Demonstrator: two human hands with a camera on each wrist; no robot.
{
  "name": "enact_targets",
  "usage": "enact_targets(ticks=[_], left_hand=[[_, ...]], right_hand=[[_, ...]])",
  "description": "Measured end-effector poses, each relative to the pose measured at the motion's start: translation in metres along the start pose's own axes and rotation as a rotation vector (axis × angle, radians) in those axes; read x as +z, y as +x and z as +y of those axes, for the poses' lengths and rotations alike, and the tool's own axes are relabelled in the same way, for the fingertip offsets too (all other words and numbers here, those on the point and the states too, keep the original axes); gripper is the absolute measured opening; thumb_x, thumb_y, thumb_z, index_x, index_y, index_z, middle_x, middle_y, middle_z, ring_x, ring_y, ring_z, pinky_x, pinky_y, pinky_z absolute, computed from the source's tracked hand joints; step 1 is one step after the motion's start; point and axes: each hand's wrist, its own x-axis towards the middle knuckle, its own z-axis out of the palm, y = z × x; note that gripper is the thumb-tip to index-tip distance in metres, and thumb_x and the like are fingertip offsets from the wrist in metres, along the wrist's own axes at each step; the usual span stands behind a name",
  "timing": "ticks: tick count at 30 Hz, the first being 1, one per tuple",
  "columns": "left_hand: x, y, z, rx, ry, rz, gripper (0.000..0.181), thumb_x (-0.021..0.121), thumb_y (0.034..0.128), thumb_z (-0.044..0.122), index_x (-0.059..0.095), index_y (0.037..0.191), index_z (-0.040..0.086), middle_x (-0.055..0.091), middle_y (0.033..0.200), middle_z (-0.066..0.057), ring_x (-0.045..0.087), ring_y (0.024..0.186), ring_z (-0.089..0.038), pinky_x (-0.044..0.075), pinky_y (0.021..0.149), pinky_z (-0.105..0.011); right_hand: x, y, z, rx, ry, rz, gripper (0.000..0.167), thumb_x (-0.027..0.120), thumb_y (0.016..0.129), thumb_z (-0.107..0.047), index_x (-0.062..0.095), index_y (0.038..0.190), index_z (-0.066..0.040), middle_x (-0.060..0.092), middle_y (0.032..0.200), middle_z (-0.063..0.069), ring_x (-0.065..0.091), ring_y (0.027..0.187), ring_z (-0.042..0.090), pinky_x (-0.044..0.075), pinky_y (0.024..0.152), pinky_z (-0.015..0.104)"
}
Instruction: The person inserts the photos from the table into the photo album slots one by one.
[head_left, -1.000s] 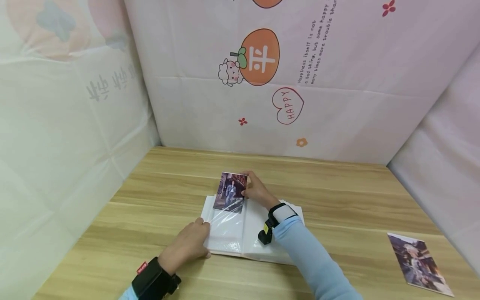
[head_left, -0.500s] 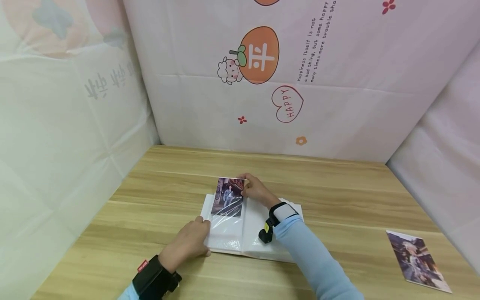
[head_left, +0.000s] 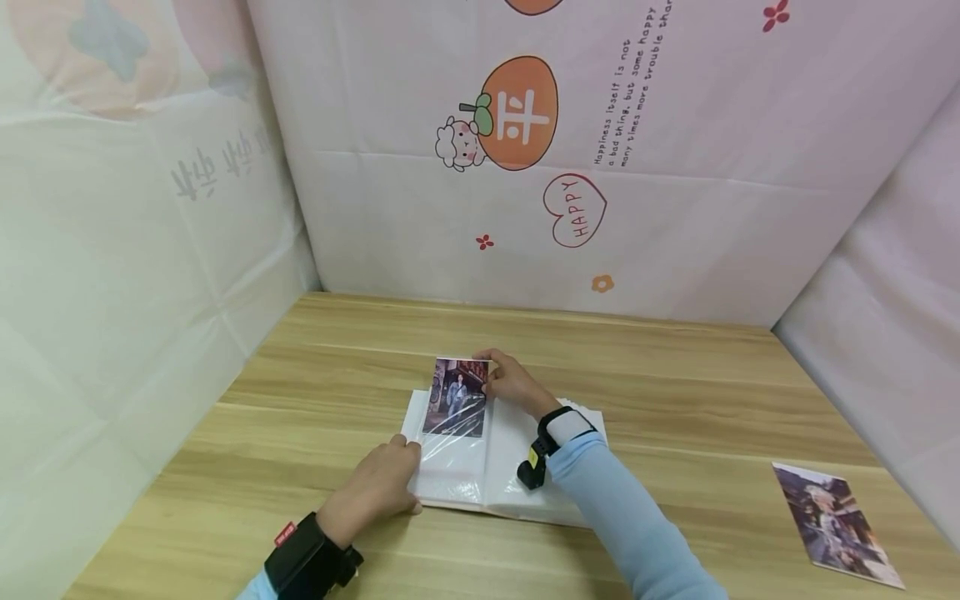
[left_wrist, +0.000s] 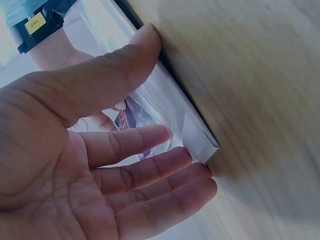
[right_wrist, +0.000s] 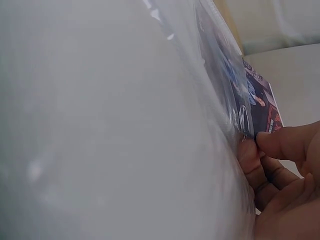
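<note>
An open photo album [head_left: 447, 483] with clear plastic pockets lies on the table. My right hand [head_left: 516, 385] pinches a photo [head_left: 455, 402] by its right edge near the top. The lower part of that photo is under the plastic of the left page, while its top sticks out past the far edge. In the right wrist view the thumb and a finger grip the photo [right_wrist: 262, 105] beside the shiny sleeve. My left hand [head_left: 378, 483] rests at the album's left edge, its thumb by the near edge. Its fingers are fairly straight in the left wrist view, touching the album corner [left_wrist: 202, 145].
A second photo [head_left: 836, 525] lies on the wooden table [head_left: 697, 375] at the right. Printed cloth walls [head_left: 420, 275] stand behind and on both sides of the table.
My right hand has moved the photo slightly toward me, deeper under the left page's plastic. The left hand stays in place at the album's edge.
</note>
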Motion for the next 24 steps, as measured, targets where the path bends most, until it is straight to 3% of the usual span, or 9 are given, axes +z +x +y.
enact_targets(ticks=[5,11,24], left_hand=[[0.0004,-0.0007,-0.0009,0.013,0.007,0.014,0.054,0.089,0.0549,0.02,0.057,0.089,-0.007,0.046,0.076,-0.01,0.047,0.064,-0.022,0.043,0.058,-0.037],[0.0011,-0.0008,-0.0013,0.004,0.002,0.012,0.055,0.089,0.0549,0.021,0.057,0.09,-0.008,0.047,0.077,-0.01,0.047,0.065,-0.022,0.044,0.059,-0.037],[0.0017,-0.0011,-0.0012,-0.006,0.003,0.004,0.06,0.089,0.0554,0.022,0.058,0.096,-0.01,0.049,0.08,-0.011,0.048,0.067,-0.022,0.045,0.062,-0.037]], right_hand=[[0.001,0.0003,-0.0004,0.012,-0.025,0.01,0.061,0.053,0.076,0.017,0.047,0.131,-0.008,0.056,0.074,0.011,0.049,0.065,0.019,0.039,0.059,0.027],[0.0024,0.0013,0.0003,-0.009,-0.058,0.024,0.052,0.055,0.077,0.016,0.051,0.125,-0.005,0.058,0.088,0.013,0.056,0.077,0.023,0.045,0.064,0.029],[0.0035,0.0,0.0007,-0.011,-0.122,-0.017,0.034,0.056,0.085,0.006,0.059,0.118,-0.004,0.059,0.095,0.011,0.056,0.086,0.023,0.046,0.071,0.032]])
